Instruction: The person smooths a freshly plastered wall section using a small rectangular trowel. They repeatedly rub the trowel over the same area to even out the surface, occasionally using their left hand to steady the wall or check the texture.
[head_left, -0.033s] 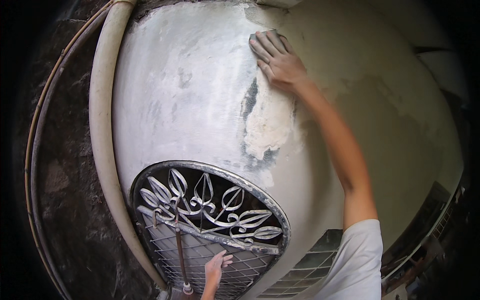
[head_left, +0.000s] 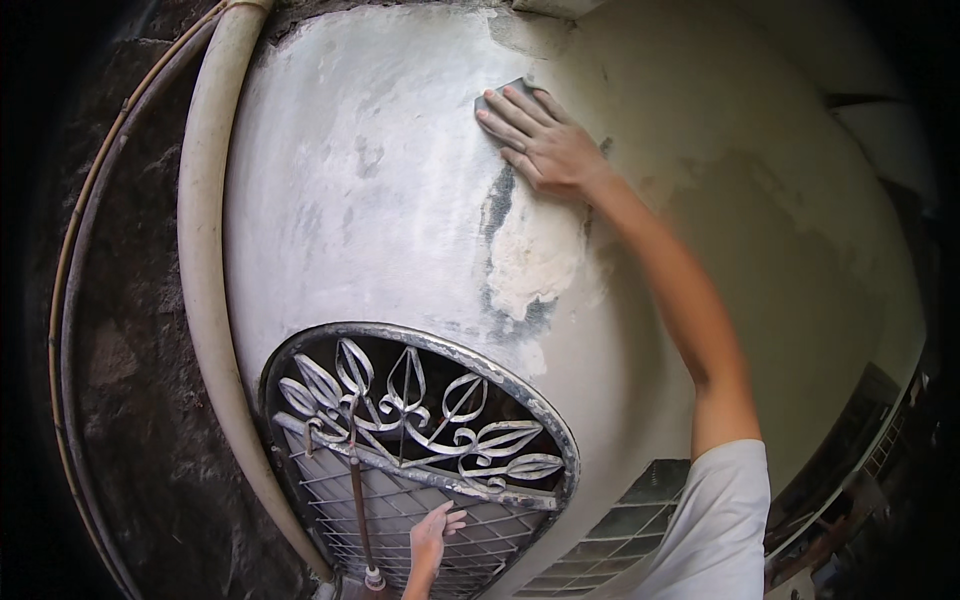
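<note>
Right hand is spread open, with the fingers stretched over a grey pad, which is pressed flat against the upper part of a whitish wall. Just below this hand, a rough beige patch is seen, bordered partly by dark grey marks. Farther down, an arched metal grille with leaf-shaped curls is set into the wall. In front of its lower part, the left hand is held loosely open, with the fingers bent a little; whether the grille is touched cannot be told. At the far left, a pale pipe is seen between the wall and a dark rough surface.
</note>
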